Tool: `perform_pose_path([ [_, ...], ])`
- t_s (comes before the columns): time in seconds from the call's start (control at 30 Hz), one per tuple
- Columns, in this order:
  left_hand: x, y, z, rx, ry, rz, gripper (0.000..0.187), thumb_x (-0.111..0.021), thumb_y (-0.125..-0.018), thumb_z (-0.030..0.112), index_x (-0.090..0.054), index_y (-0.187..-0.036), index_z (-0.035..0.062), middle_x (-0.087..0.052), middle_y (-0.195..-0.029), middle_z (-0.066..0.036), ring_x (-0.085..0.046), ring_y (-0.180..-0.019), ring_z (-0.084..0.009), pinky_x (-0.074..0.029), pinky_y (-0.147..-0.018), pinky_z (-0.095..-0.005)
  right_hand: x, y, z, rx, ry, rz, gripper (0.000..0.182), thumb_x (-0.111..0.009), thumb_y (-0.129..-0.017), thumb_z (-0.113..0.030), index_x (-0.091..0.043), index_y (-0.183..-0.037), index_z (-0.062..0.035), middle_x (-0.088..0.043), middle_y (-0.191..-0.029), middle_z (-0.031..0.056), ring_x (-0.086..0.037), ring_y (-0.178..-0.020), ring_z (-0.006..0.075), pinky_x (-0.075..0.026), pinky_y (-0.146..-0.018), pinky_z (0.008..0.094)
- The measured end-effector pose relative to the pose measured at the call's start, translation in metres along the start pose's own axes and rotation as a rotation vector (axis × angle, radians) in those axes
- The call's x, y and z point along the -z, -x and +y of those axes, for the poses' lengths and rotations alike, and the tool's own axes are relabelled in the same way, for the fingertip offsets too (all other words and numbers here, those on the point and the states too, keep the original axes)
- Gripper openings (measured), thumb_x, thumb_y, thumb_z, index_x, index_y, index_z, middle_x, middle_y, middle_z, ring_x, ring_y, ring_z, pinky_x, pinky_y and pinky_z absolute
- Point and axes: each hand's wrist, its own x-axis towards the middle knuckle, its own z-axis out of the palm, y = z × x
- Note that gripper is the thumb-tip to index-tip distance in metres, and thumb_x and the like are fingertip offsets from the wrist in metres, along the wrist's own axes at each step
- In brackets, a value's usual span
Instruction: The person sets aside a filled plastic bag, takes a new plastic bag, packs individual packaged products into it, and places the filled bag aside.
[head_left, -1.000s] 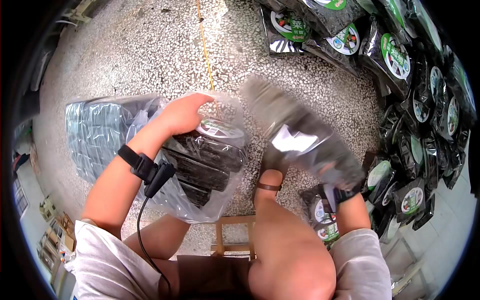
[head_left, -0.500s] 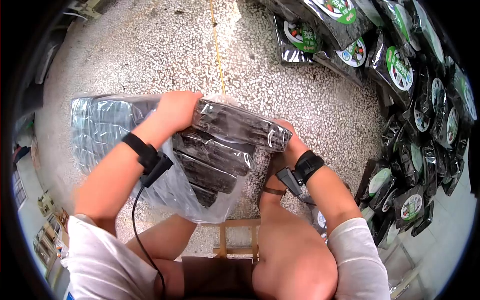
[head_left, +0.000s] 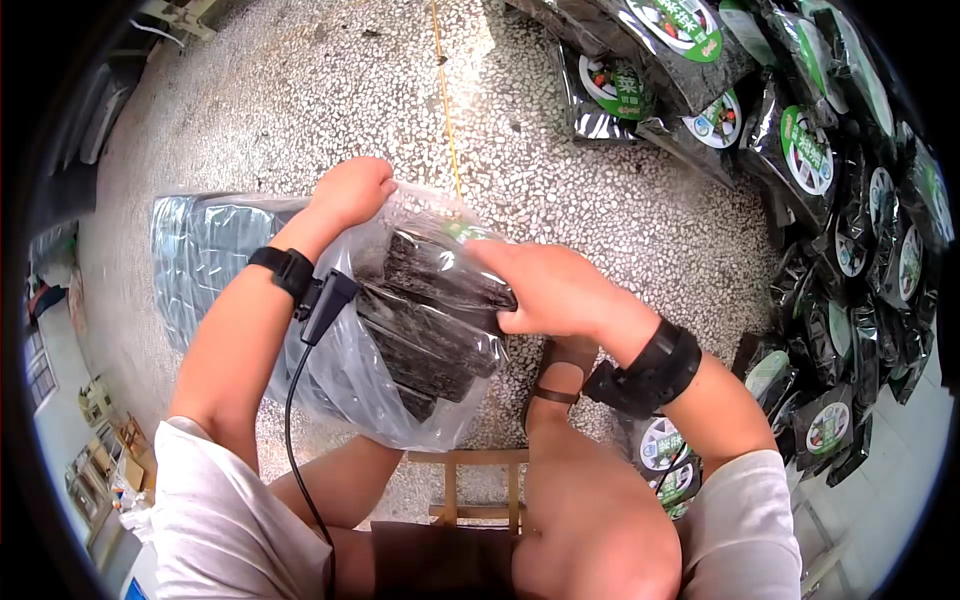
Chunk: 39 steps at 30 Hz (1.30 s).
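Note:
A large clear plastic bag (head_left: 335, 385) lies on its side on the floor in front of my knees, with several dark packets (head_left: 430, 350) side by side in its mouth. At the upper rim of the opening, my left hand (head_left: 355, 190) is closed on the bag's film. My right hand (head_left: 550, 288) grips the outer end of the uppermost black packet (head_left: 445, 262), thumb below and fingers over the top. Most of that packet sits inside the bag. The bag's left part looks full, its contents blurred by the shiny film.
Black packets with round green-and-white labels (head_left: 808, 150) are heaped along the right side. A few more labelled packets (head_left: 662, 445) lie beside my right leg. Between my legs is a wooden stool (head_left: 450, 490). A yellow line (head_left: 446, 110) crosses the speckled floor.
The black packet has moved left and into the bag's mouth, pushed by my right hand. My left hand has gone from the packet's left end to the bag's upper rim.

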Motion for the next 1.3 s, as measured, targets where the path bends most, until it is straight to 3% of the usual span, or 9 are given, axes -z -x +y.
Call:
perform_pose_path([
  [0.27, 0.071, -0.017, 0.105, -0.529, -0.349, -0.006, 0.008, -0.058, -0.066, 0.011, -0.063, -0.07, 0.0061, -0.061, -0.068, -0.015, -0.062, -0.066, -0.0334, -0.049, -0.058, -0.0426, -0.014, -0.051, -0.053, -0.096, 0.256, -0.142, 0.052, -0.065, -0.069, -0.021, -0.051, -0.117, -0.0047, -0.063, -0.088, 0.0149, -0.061, -0.078, 0.0328, -0.049, -0.071, 0.0404],
  [0.33, 0.067, -0.018, 0.135, -0.542, -0.275, 0.03, 0.008, -0.058, -0.065, 0.01, -0.063, -0.069, 0.0058, -0.061, -0.067, -0.014, -0.062, -0.065, -0.0336, -0.049, -0.057, -0.0425, -0.031, -0.069, -0.041, 0.126, 0.126, 0.045, 0.037, -0.064, -0.071, -0.021, -0.06, -0.104, -0.0039, -0.064, -0.084, 0.0132, -0.062, -0.077, 0.0306, -0.049, -0.071, 0.0391],
  [0.37, 0.059, -0.011, 0.152, -0.519, -0.265, -0.066, 0.011, -0.055, -0.07, 0.011, -0.063, -0.074, 0.0049, -0.062, -0.072, -0.015, -0.062, -0.071, -0.0334, -0.049, -0.061, -0.0422, -0.052, -0.074, -0.022, -0.189, -0.547, -0.006, 0.027, -0.063, -0.073, -0.021, -0.064, -0.094, -0.0035, -0.066, -0.086, 0.0123, -0.063, -0.078, 0.0271, -0.048, -0.072, 0.0381],
  [0.43, 0.032, -0.005, 0.146, -0.499, -0.255, -0.174, 0.014, -0.053, -0.074, 0.011, -0.064, -0.078, 0.0039, -0.064, -0.077, -0.015, -0.063, -0.077, -0.0332, -0.05, -0.066, -0.042, -0.031, -0.055, -0.01, -0.005, -0.28, -0.038, 0.037, -0.065, -0.076, -0.022, -0.06, -0.107, -0.0028, -0.065, -0.096, 0.0131, -0.062, -0.087, 0.0235, -0.048, -0.079, 0.0357],
  [0.5, -0.001, -0.009, 0.09, -0.28, 0.263, -0.054, 0.019, -0.05, -0.082, 0.018, -0.059, -0.084, 0.002, -0.061, -0.083, -0.018, -0.058, -0.081, -0.037, -0.047, -0.072, -0.0448, -0.04, -0.024, 0.022, -0.023, -0.931, 0.057, 0.056, -0.069, -0.074, -0.024, -0.05, -0.123, -0.0032, -0.056, -0.118, 0.0155, -0.057, -0.103, 0.0248, -0.045, -0.088, 0.0351],
  [0.67, -0.013, 0.004, 0.085, -0.172, 0.205, -0.08, 0.024, -0.045, -0.087, 0.021, -0.057, -0.086, 0.0003, -0.058, -0.086, -0.02, -0.055, -0.084, -0.0386, -0.044, -0.076, -0.0468, -0.118, 0.04, 0.031, -0.201, -0.364, 0.278, 0.099, -0.076, -0.067, -0.025, -0.013, -0.142, -0.0052, -0.034, -0.138, 0.0197, -0.048, -0.116, 0.0314, -0.042, -0.094, 0.0354],
  [0.87, 0.006, -0.013, 0.218, -0.341, 0.485, -0.063, 0.019, -0.052, -0.072, 0.01, -0.066, -0.076, -0.0005, -0.063, -0.078, -0.022, -0.061, -0.075, -0.0384, -0.05, -0.066, -0.0454, -0.098, -0.074, 0.025, -0.135, -0.92, 0.109, 0.064, -0.064, -0.075, -0.015, -0.033, -0.129, -0.0011, -0.05, -0.118, 0.0237, -0.053, -0.105, 0.0336, -0.042, -0.089, 0.0409],
  [1.2, 0.054, -0.004, 0.186, -0.273, 0.769, 0.312, 0.021, -0.048, -0.078, 0.009, -0.063, -0.069, -0.0028, -0.062, -0.074, -0.022, -0.061, -0.072, -0.0392, -0.05, -0.066, -0.0455, -0.104, -0.083, 0.001, -0.217, -0.483, -0.003, 0.083, -0.071, -0.07, -0.021, -0.025, -0.137, -0.0021, -0.041, -0.129, 0.0244, -0.047, -0.115, 0.0335, -0.039, -0.095, 0.0394],
  [1.3, 0.036, 0.01, 0.256, -0.283, 0.879, 0.083, 0.015, -0.05, -0.077, 0.007, -0.062, -0.078, -0.0035, -0.062, -0.082, -0.022, -0.061, -0.08, -0.0371, -0.05, -0.07, -0.0439, -0.124, -0.11, -0.03, -0.143, -0.488, 0.096, 0.085, -0.072, -0.07, -0.021, -0.025, -0.137, -0.0029, -0.04, -0.129, 0.0244, -0.047, -0.115, 0.0327, -0.04, -0.095, 0.0388],
])
